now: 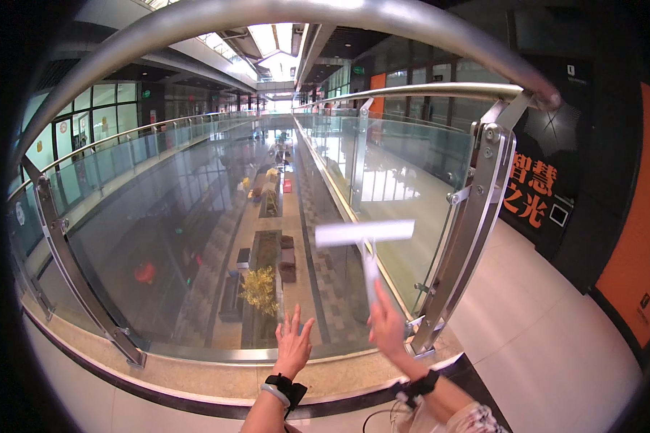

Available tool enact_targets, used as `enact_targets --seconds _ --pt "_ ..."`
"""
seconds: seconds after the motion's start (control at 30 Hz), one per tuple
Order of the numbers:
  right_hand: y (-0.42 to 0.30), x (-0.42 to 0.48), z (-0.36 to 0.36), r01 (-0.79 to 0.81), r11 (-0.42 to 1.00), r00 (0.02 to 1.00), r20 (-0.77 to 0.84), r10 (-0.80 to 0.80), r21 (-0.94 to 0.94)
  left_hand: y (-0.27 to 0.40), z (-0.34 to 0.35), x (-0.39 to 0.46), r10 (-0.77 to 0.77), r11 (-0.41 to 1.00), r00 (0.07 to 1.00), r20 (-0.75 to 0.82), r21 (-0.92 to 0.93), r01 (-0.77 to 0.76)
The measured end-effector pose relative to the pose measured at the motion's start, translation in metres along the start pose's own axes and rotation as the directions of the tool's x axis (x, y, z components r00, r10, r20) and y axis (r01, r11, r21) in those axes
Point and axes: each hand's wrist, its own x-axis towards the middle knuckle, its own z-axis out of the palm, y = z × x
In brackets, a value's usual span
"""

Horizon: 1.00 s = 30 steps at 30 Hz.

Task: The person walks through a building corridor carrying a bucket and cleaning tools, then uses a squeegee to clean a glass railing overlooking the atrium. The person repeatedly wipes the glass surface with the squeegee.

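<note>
My right hand (387, 327) is shut on the handle of a white squeegee (364, 233), whose wide head is raised in front of a glass balustrade panel (195, 216). The squeegee is slightly blurred, and whether its blade touches the glass I cannot tell. To its left, my left hand (293, 341) has its fingers spread and holds nothing; it is at the lower part of the panel, and contact with the glass is not clear. Both wrists wear black bands, and a pale bracelet circles the left one.
A steel handrail (325, 12) arches above the panel, between a right steel post (466, 233) and a left steel post (76, 260). A stone ledge (206, 379) runs below. Through the glass, a lower floor shows seating and a yellow-leaved plant (261, 290).
</note>
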Motion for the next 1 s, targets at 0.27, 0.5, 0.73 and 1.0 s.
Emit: enact_targets --seconds 0.27,0.5,0.73,1.0 --pt "-0.134 0.130 -0.083 0.166 0.981 0.970 -0.194 -0.145 0.099 0.011 0.003 0.005 0.036 0.999 0.999 -0.008 -0.025 -0.036" --pt "0.018 0.006 -0.002 -0.003 0.997 0.995 -0.100 0.011 0.081 -0.001 0.005 0.001 0.016 1.000 1.000 0.015 0.020 -0.016" --pt "-0.047 0.077 -0.042 0.047 0.991 0.987 -0.157 -0.027 0.124 -0.012 0.005 -0.006 0.014 0.999 0.999 0.048 0.036 -0.016" --pt "-0.082 0.132 -0.073 0.093 0.959 0.947 -0.320 -0.003 0.267 0.003 0.005 0.001 0.027 1.000 0.998 0.057 -0.013 -0.026"
